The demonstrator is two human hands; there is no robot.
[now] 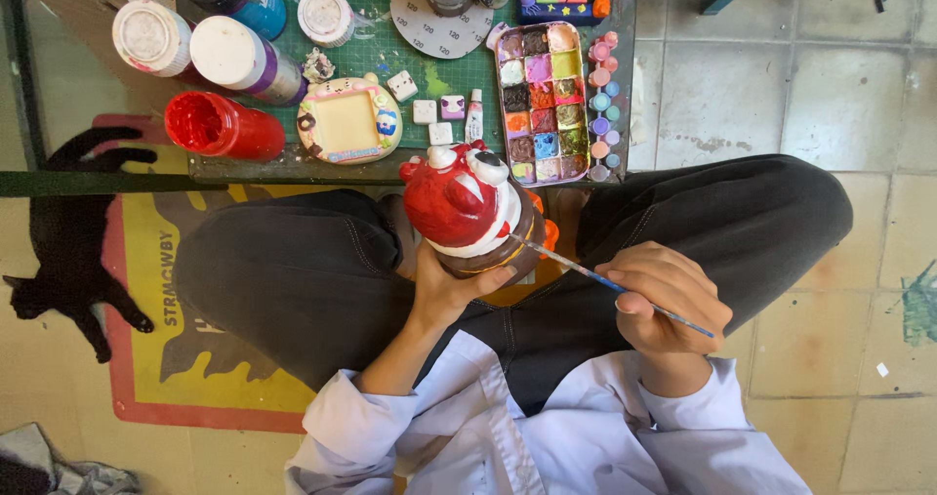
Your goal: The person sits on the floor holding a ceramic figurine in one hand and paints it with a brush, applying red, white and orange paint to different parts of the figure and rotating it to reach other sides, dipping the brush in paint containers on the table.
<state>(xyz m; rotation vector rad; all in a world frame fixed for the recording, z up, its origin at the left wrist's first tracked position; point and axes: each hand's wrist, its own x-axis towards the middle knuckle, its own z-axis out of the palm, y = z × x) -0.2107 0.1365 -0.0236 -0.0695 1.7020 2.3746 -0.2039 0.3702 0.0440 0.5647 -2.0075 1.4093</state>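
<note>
The left hand [451, 285] was clamped on the base of a red and white figure [467, 207], held over the lap near the worktop [293, 168]. The figure's head pointed up toward the paint tray [544, 102]. The right hand [667, 295] pinched a thin brush [610, 285], which lay slanted, its tip touching the figure's lower side.

This looks like a hobby painting corner, probably in a home. A low table with a green cutting mat [390, 61] carries paint bottles [223, 124] and a paint palette [543, 103]. A black cat [68, 231] lies on the tiled floor [781, 75].
</note>
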